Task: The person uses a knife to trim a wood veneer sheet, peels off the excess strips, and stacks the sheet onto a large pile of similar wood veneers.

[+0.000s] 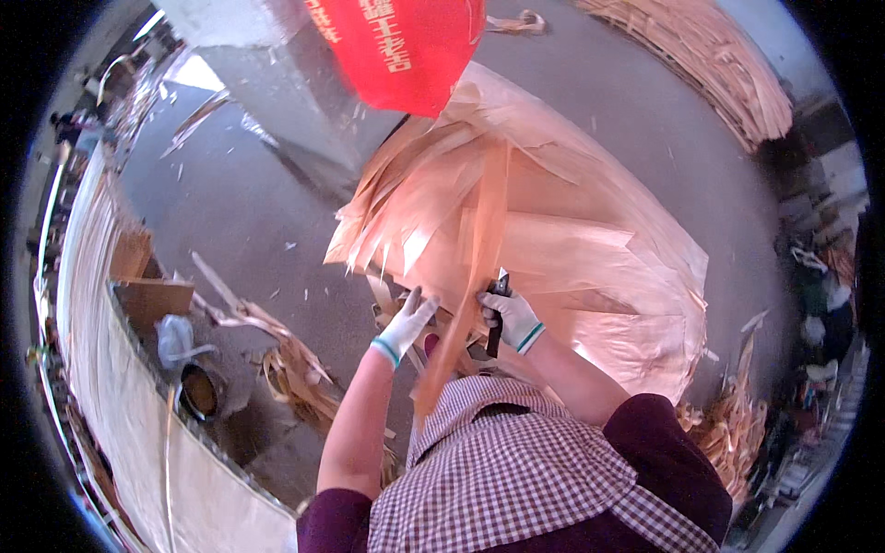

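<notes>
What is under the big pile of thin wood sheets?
The veneer pile lies on the grey floor, which shows all around it. Scraps poke out near the left hand. Whatever is beneath the pile's middle is covered.

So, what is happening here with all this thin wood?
A person in white work gloves stands over a big pile of thin wood veneer sheets on a grey concrete floor. The right hand grips a dark cutting tool against a long narrow veneer strip that hangs down toward the checked apron. The left hand is open, fingers spread, beside the strip. Wood scraps lie on the floor to the left.
</notes>
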The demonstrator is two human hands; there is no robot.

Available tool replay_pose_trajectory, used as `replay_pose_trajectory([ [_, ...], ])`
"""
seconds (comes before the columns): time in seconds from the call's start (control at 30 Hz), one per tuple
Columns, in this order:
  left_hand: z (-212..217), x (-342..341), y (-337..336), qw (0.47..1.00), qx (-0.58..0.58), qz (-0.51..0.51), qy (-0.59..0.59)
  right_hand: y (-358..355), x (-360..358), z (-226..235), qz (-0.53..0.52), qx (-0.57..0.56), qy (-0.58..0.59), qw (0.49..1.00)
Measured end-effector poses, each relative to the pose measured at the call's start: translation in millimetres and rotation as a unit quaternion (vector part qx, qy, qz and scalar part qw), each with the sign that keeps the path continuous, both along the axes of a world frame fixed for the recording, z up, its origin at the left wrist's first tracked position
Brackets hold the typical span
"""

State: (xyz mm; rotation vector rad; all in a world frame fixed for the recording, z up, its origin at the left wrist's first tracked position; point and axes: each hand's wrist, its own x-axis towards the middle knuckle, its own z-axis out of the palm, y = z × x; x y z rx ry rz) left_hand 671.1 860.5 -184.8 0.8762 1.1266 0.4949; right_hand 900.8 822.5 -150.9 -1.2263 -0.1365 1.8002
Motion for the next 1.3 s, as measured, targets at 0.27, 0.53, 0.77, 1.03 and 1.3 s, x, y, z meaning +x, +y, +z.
replay_pose_trajectory([
  [0.27,55,-15,-108,0.960,-0.133,0.103,-0.226,-75,-28,48,0.265,0.137,0.007,0.955],
  [0.53,155,-92,-280,0.961,0.064,0.259,-0.065,-163,-85,70,0.495,0.279,-0.105,0.816],
  [0.77,173,-173,-518,0.881,0.152,0.433,0.116,-268,-188,63,0.759,0.329,-0.178,0.532],
  [1.03,227,-295,-809,0.719,0.071,0.445,0.529,-417,-380,159,0.864,0.356,0.001,0.356],
  [1.3,271,-428,-969,0.603,0.077,0.430,0.668,-542,-605,208,0.599,0.727,-0.010,0.335],
])
